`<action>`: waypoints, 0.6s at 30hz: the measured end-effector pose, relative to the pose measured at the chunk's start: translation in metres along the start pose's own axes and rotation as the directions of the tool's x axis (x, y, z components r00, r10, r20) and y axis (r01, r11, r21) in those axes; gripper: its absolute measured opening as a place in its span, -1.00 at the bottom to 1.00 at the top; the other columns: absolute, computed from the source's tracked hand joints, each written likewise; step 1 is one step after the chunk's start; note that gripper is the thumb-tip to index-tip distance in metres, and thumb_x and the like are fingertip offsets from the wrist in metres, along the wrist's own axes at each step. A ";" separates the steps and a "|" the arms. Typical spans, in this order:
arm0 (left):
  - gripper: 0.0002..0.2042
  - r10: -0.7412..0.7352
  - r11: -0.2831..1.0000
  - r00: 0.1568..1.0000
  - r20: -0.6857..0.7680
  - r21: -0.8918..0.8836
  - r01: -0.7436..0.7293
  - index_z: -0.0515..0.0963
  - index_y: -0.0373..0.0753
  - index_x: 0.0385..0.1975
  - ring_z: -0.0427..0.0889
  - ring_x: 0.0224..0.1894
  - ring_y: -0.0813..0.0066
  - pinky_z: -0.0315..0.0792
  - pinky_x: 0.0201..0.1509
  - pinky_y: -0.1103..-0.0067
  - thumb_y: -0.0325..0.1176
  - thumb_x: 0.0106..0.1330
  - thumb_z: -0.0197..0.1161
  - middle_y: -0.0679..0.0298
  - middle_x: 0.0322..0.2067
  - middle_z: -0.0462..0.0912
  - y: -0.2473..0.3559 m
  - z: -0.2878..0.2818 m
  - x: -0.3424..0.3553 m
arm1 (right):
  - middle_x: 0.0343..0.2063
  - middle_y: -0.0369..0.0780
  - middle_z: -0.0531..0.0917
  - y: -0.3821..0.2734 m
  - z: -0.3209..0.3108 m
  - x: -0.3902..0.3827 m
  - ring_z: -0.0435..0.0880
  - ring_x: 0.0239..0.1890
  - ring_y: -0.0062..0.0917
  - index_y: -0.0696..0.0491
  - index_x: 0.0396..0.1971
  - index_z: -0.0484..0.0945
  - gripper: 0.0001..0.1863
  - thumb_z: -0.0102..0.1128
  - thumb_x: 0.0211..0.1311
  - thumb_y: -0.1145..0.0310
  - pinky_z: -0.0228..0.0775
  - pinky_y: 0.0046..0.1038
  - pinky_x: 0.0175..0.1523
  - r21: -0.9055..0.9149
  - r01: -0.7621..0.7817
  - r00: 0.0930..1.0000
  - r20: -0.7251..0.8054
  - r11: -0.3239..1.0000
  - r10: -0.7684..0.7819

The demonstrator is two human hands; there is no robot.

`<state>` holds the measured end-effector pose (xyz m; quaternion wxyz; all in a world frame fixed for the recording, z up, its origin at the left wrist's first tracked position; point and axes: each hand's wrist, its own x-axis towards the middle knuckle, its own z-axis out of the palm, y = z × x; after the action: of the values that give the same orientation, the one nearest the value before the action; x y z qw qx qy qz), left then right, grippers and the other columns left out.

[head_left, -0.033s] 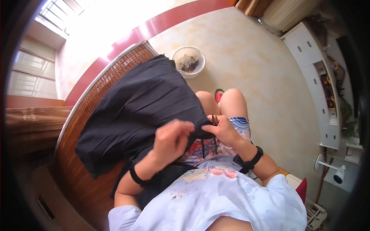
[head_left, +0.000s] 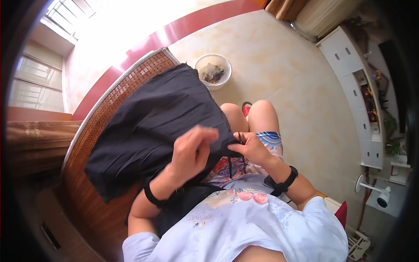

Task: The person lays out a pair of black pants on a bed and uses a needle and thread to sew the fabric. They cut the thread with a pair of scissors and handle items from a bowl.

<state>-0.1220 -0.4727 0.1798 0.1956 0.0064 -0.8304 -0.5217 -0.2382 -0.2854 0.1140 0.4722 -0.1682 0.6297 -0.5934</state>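
A large piece of black cloth [head_left: 152, 115] is spread over the seat at my left and reaches across to my lap. My right hand [head_left: 251, 146] pinches its right edge between thumb and fingers. A thin dark pointed object [head_left: 239, 138] shows at those fingers, too small to name surely. Over the cloth, a little left of the right hand, my left hand [head_left: 190, 150] is raised with its fingers curled toward the thumb. Its fingertips are blurred, and whatever they may hold cannot be made out.
Beyond the cloth a white bin [head_left: 214, 72] with refuse in it stands on the tiled floor [head_left: 305, 87]. The seat has a brown woven mat [head_left: 126, 78]. A white cabinet [head_left: 355, 96] runs along the right, with a white camera-like device [head_left: 383, 197] nearer me.
My left hand has risen slightly, its fingertips shifting away from the cloth's edge. My right hand keeps its hold on the cloth.
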 end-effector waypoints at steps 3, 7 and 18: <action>-0.73 0.209 0.978 0.969 0.135 -0.019 -0.208 0.54 -0.29 -0.13 0.62 -0.31 0.15 0.52 -0.19 0.40 -0.64 0.19 0.05 0.08 -0.26 0.63 -0.029 0.015 0.041 | -0.60 -0.50 0.38 -0.016 0.014 -0.016 0.29 -0.45 -0.83 0.14 -0.54 0.43 -0.81 0.29 0.13 0.49 0.25 -0.63 -0.34 -0.220 0.041 0.993 0.121 0.975 -0.014; -0.79 -0.144 0.987 0.795 0.590 0.026 0.160 0.57 -0.27 -0.19 0.55 -0.46 0.16 0.44 -0.31 0.37 -0.28 0.36 0.14 0.07 -0.45 0.58 -0.065 0.030 0.039 | -0.59 -0.44 0.43 -0.037 0.000 -0.016 0.34 -0.44 -0.82 0.17 -0.47 0.47 -0.88 0.26 0.10 0.53 0.29 -0.62 -0.32 -0.343 0.069 0.990 0.141 0.937 -0.021; -0.88 -0.768 0.033 0.431 0.474 -0.642 0.766 0.54 -0.20 -0.36 0.52 -0.43 0.75 0.44 -0.34 0.73 -0.31 0.36 0.20 0.45 -0.46 0.56 -0.060 0.030 -0.045 | -0.47 -0.42 0.60 -0.017 -0.021 0.030 0.45 -0.53 -0.83 0.14 -0.23 0.60 -0.86 0.14 0.28 0.43 0.30 -0.74 -0.44 -0.093 -0.218 0.958 0.170 0.971 0.232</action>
<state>-0.1022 -0.4649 0.1018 -0.1341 0.3610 -0.3606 -0.8495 -0.2757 -0.3004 0.1147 0.5850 -0.1654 0.6210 -0.4948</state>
